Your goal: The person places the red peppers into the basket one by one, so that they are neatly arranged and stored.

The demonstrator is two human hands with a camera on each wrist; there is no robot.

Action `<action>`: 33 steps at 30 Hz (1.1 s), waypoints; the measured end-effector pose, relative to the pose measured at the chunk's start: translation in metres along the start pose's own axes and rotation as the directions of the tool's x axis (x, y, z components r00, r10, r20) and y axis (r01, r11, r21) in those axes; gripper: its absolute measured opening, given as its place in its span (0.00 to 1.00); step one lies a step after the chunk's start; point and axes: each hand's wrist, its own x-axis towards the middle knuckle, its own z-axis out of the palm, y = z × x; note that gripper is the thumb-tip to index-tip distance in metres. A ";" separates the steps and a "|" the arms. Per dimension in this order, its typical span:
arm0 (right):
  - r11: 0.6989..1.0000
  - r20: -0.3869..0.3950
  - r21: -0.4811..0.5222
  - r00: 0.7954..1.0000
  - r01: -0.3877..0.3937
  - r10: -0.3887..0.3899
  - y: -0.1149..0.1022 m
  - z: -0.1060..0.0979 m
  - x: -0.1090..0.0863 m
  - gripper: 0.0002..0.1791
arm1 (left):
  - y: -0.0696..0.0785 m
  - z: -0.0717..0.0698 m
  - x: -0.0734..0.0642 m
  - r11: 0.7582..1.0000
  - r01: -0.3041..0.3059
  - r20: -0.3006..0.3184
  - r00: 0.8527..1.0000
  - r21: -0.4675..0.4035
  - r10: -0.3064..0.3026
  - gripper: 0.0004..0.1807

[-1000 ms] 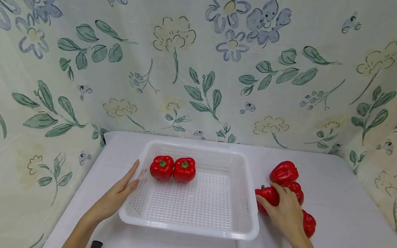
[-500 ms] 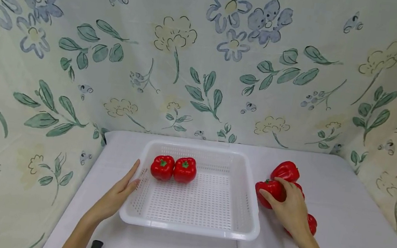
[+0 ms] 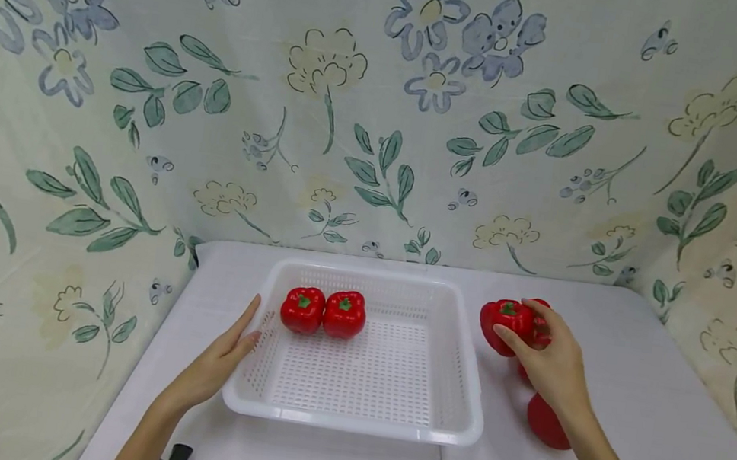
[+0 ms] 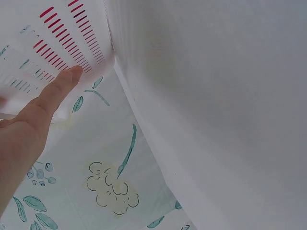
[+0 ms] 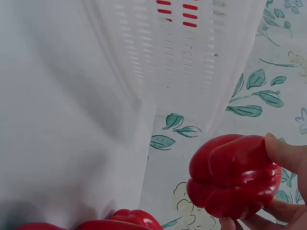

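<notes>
My right hand (image 3: pixel 559 361) grips a red bell pepper (image 3: pixel 505 320), green stem up, above the table just right of the basket. In the right wrist view fingers and thumb hold this pepper (image 5: pixel 232 177) at its side, near the basket's perforated wall (image 5: pixel 168 62). My left hand (image 3: pixel 217 365) rests its extended fingers along the left side of the white plastic basket (image 3: pixel 464 349). Against the wall lies one straight finger (image 4: pixel 60 88) in the left wrist view. Two red bell peppers, one at the left (image 3: pixel 302 310) and one beside it (image 3: pixel 344 314), sit upright in the basket's back left.
More red bell peppers lie right of the basket, partly hidden by the right hand and arm; the nearest pepper (image 3: pixel 546 424) shows beside the wrist. A white cloth (image 3: pixel 656 419) covers the table. Flowered fabric (image 3: pixel 319 178) hangs behind and at the sides.
My right hand has raised the pepper from the group on the table, moving it up and away from me in the head view. My left hand stays at the basket.
</notes>
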 end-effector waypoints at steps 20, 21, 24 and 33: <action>0.981 0.160 0.186 0.983 0.057 -0.088 -0.051 0.015 0.018 0.44 | 0.001 -0.001 0.003 1.000 -0.012 0.009 1.000 0.005 0.012 0.36; 0.979 0.183 0.195 0.979 0.055 -0.091 -0.053 0.018 0.019 0.45 | 0.001 -0.001 0.003 1.000 -0.013 0.008 1.000 0.005 0.013 0.36; 0.974 0.248 0.223 0.963 0.046 -0.103 -0.058 0.025 0.023 0.45 | 0.001 -0.001 0.002 1.000 -0.019 0.005 1.000 0.007 0.019 0.36; 0.957 0.410 0.284 0.894 0.062 -0.180 -0.063 0.040 0.035 0.41 | 0.001 -0.001 0.001 1.000 -0.008 0.008 1.000 -0.003 0.008 0.36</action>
